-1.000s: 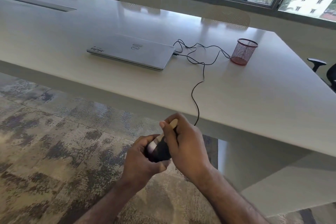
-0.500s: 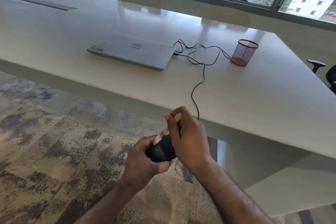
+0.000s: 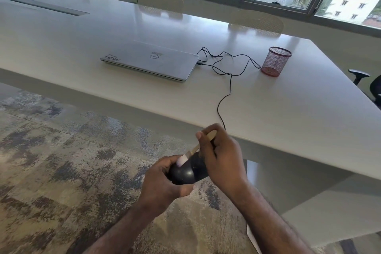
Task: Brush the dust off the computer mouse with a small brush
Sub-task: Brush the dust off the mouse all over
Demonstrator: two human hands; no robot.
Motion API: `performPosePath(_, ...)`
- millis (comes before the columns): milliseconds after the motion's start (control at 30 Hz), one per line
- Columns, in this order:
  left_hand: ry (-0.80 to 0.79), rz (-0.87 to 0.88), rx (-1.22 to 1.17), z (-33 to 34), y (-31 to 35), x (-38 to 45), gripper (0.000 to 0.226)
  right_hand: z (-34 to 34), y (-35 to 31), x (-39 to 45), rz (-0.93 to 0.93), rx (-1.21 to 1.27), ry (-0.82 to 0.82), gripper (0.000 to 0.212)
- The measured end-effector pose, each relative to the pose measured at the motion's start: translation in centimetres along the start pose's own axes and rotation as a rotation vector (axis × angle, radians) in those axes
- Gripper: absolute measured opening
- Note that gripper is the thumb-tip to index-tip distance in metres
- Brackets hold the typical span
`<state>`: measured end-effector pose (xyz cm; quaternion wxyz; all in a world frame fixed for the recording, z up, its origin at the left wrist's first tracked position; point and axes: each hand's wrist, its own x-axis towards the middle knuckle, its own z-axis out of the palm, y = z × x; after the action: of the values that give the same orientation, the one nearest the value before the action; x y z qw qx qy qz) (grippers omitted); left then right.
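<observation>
A black computer mouse [image 3: 188, 171] is held in the air in front of the table's near edge, gripped from below and the left by my left hand [image 3: 162, 181]. My right hand [image 3: 221, 156] pinches a small brush [image 3: 196, 147] with a pale wooden handle. The brush's light bristles lie on the mouse's upper left part. The mouse's black cable [image 3: 223, 105] runs up over the table edge to the laptop.
A closed silver laptop [image 3: 150, 61] lies on the large white table [image 3: 288, 119], with a red mesh pen cup [image 3: 276, 61] to its right. Patterned carpet [image 3: 61, 161] lies below. A black office chair [image 3: 369, 82] stands at the right edge.
My right hand and the brush have shifted slightly up and to the right over the mouse, the bristles sweeping along its top. My left hand holds the mouse nearly still.
</observation>
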<state>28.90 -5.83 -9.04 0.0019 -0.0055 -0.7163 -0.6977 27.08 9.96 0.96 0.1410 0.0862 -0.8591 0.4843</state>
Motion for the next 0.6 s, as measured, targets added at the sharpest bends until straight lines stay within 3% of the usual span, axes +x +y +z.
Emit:
performPosePath(167,0.006,-0.001,0.000,-0.1,-0.1,-0.1,0.069,-0.7,0.0,-0.2,-0.021,0.058,0.077,0.018)
performPosePath(267,0.008,0.004,-0.005,-0.2,0.2,0.0,0.065,-0.8,-0.4,-1.2,-0.007,0.170,-0.081,0.016)
performPosePath(367,-0.008,0.026,0.025,-0.3,0.4,0.0,0.062,-0.8,-0.4,-1.4,-0.001,0.121,-0.183,0.015)
performPosePath(600,-0.018,0.031,0.071,-0.5,0.3,-0.3,0.068,-1.5,0.4,-0.3,-0.031,0.038,0.064,0.018)
